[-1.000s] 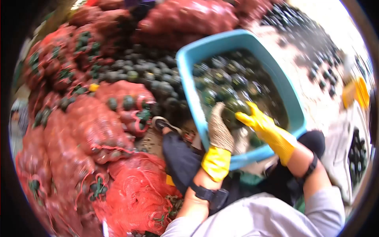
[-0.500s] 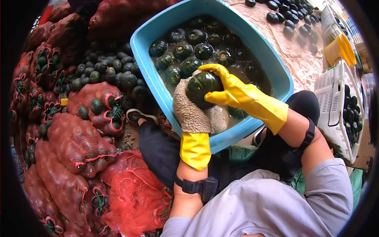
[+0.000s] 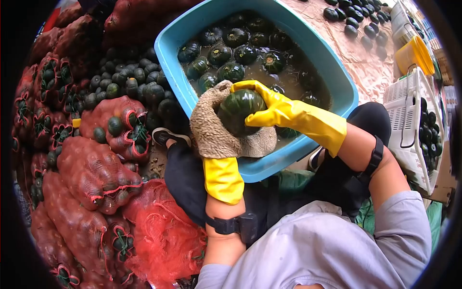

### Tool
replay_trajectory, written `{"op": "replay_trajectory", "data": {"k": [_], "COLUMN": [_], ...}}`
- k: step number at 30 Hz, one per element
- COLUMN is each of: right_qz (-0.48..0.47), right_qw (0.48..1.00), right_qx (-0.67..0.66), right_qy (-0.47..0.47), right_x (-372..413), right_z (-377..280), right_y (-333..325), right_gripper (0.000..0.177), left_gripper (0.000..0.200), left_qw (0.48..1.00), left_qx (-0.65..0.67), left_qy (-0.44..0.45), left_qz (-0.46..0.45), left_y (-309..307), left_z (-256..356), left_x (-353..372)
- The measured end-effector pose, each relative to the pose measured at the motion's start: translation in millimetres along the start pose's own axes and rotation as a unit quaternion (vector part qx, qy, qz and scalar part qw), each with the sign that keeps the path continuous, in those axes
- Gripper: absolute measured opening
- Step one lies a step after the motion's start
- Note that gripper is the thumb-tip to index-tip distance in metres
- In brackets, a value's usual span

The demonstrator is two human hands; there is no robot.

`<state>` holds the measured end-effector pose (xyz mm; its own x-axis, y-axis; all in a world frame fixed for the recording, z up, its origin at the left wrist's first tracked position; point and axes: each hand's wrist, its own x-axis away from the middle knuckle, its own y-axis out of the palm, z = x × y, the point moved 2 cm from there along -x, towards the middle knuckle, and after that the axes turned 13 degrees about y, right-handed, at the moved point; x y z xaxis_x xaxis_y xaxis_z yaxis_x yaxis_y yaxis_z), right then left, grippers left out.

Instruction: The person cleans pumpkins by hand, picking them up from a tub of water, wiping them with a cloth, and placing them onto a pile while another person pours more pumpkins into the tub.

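A dark green squash (image 3: 240,113) is held between both hands above the near left side of a blue tub (image 3: 349,91). My right hand (image 3: 272,108), in a yellow rubber glove, grips the squash from the right with thumb and fingers. Under a brown fluffy cloth (image 3: 211,123), my left hand (image 3: 219,137) supports the squash from the left; its fingers are hidden, and only the yellow cuff shows. Several wet squashes (image 3: 231,72) float in the murky water of the tub.
Red mesh sacks of squashes (image 3: 94,171) and a loose pile (image 3: 139,77) lie at the left. An empty red net (image 3: 166,236) is near my leg. At the right are white crates (image 3: 402,115), a yellow container (image 3: 415,57), and squashes (image 3: 351,31) on a sheet.
Both hands, the cloth and the squash have moved left. The squash has turned slightly in the grip.
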<state>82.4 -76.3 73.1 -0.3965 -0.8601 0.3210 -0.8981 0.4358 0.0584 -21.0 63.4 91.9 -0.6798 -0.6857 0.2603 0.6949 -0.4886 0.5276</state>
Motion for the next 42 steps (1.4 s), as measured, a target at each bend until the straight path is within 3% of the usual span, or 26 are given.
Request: {"op": "replay_trajectory", "data": {"k": [1,2,3,5,6,8,9,12,13,14,15,16,17,18,23,24,25,27,28,29,30,31,35,38,41,42], "right_qz": [-0.009,0.057,0.111,0.181,0.222,0.164,0.125,0.070,0.057,0.055,0.125,0.207,0.288,0.377,0.314,0.282,0.239,0.127,0.030,-0.018,-0.066,-0.069,-0.105,0.084,0.087,0.078], "right_qw": [0.988,0.986,0.993,0.962,0.924,0.978,0.988,0.982,0.996,0.994,0.991,0.975,0.953,0.916,0.927,0.951,0.967,0.990,0.989,0.953,0.890,0.818,0.794,0.935,0.954,0.951], "right_qx": [-0.152,-0.101,-0.036,0.198,0.305,0.058,0.063,0.142,0.051,-0.097,-0.040,-0.057,-0.070,0.040,0.167,0.084,0.056,-0.045,-0.146,-0.297,-0.435,-0.538,-0.582,-0.345,-0.272,-0.277], "right_qy": [0.027,0.117,-0.013,-0.049,-0.063,0.118,-0.066,-0.099,-0.036,0.016,-0.034,-0.051,-0.066,-0.135,-0.119,-0.093,-0.070,0.038,-0.015,0.052,0.118,0.194,0.143,0.011,0.093,0.114], "right_x": [-1.7,-3.7,-21.0,-1.3,8.6,-1.9,1.8,12.5,12.2,4.3,-8.5,-18.4,-27.4,-30.7,-6.7,-7.4,-6.8,3.1,-7.1,-4.9,-4.5,-6.6,1.8,-12.3,-5.3,-1.8], "right_z": [8.3,16.9,78.8,56.6,44.7,14.1,11.6,-15.6,-19.8,-13.5,13.4,21.6,28.4,31.5,24.2,31.7,32.0,8.9,27.8,32.9,34.4,33.1,26.7,52.2,67.1,73.3], "right_y": [6.8,6.9,12.6,13.6,14.1,-1.2,-1.2,6.0,9.5,18.2,21.7,26.5,31.9,26.4,17.8,22.6,22.3,18.8,9.5,6.1,2.0,-1.6,-4.2,5.7,14.0,15.5], "right_gripper": [0.083,0.081,0.079,0.080,0.081,0.084,0.082,0.075,0.070,0.067,0.066,0.065,0.064,0.066,0.075,0.072,0.070,0.060,0.058,0.061,0.065,0.069,0.066,0.060,0.058,0.058], "left_gripper": [0.020,0.023,0.026,0.030,0.029,0.031,0.027,0.022,0.021,0.020,0.020,0.022,0.025,0.027,0.047,0.043,0.041,0.035,0.032,0.029,0.027,0.024,0.032,0.041,0.044,0.040], "left_qw": [0.960,0.945,0.926,0.985,0.978,0.998,0.978,0.996,0.967,0.863,0.691,0.872,0.971,0.946,0.968,0.976,0.819,0.935,0.968,0.856,0.649,0.668,0.690,0.443,0.808,0.826], "left_qx": [-0.190,-0.189,-0.183,0.173,0.169,-0.028,-0.158,0.039,-0.135,-0.300,-0.441,-0.266,-0.014,0.315,0.204,-0.120,-0.427,-0.236,-0.145,-0.439,-0.682,-0.662,-0.673,-0.843,-0.541,-0.508], "left_qy": [0.153,0.191,0.228,-0.014,-0.095,0.060,0.128,-0.035,0.161,0.346,0.505,0.349,0.221,-0.058,-0.141,0.084,0.341,0.164,0.072,0.193,0.293,0.303,0.250,0.295,0.201,0.199], "left_qz": [-0.140,-0.189,-0.237,-0.025,0.072,0.003,-0.052,-0.065,-0.146,-0.216,-0.270,-0.217,-0.086,0.047,0.037,-0.163,-0.175,-0.207,-0.191,-0.191,-0.167,-0.155,-0.087,-0.073,-0.120,-0.143], "left_y": [-17.0,-23.9,-30.9,-18.7,-9.7,-10.7,-16.2,-28.3,-21.9,-11.4,1.1,3.2,11.9,21.2,29.6,14.3,-2.2,-14.3,-20.4,-16.4,-9.4,-5.1,17.5,36.1,15.2,8.4], "left_z": [-7.4,-17.8,-28.4,-41.8,-43.3,-42.1,-36.4,-13.7,-8.1,-4.5,-5.5,-16.4,-19.7,-26.7,-48.6,-49.0,-49.0,-53.3,-55.3,-34.1,-19.2,-15.9,-31.6,-56.1,-55.1,-49.9], "left_x": [-11.4,-14.4,-17.1,-6.5,-3.7,1.2,2.3,-7.6,-8.4,-2.5,4.0,-0.6,0.0,9.7,6.1,-7.2,-16.7,-26.7,-31.0,-25.9,-20.7,-14.3,-5.3,12.3,-12.1,-13.2]}}
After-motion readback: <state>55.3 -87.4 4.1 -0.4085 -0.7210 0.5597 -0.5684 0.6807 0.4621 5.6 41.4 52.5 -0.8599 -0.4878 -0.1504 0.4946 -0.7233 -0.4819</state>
